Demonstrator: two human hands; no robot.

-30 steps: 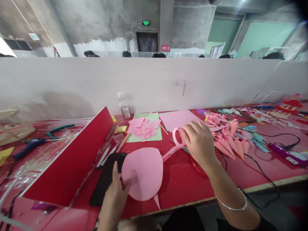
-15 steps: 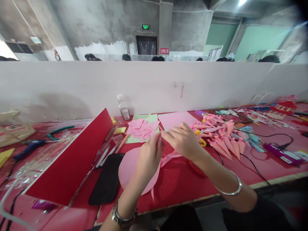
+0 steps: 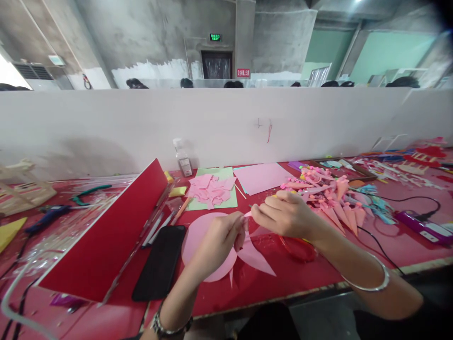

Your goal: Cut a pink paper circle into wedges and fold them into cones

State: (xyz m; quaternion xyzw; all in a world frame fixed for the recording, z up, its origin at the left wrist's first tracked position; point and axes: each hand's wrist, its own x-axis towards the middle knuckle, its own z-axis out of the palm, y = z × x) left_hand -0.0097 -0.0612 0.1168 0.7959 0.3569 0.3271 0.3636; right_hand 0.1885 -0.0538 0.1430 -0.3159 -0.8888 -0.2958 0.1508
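Note:
A round pink paper piece point(image 3: 201, 236) lies on the red table point(image 3: 276, 278) in front of me. My left hand point(image 3: 219, 238) hovers over its right part and pinches a narrow pink paper strip point(image 3: 256, 257) that hangs down to a point. My right hand point(image 3: 285, 215) pinches the same strip's upper end, fingertips almost touching those of the left. Red-handled scissors point(image 3: 299, 248) lie under my right wrist. A black phone point(image 3: 159, 269) lies left of the round piece.
A pile of pink paper cones point(image 3: 332, 203) sits to the right, with cables and a purple tool point(image 3: 421, 226) beyond. Pink scraps on green paper point(image 3: 212, 189), a pink sheet point(image 3: 262, 177) and a small bottle point(image 3: 182, 158) stand behind. A red board point(image 3: 106, 241) leans at the left.
My left hand left the round paper's lower edge and rose to meet the right hand. Both now pinch the pink strip, which hangs lower, nearer me.

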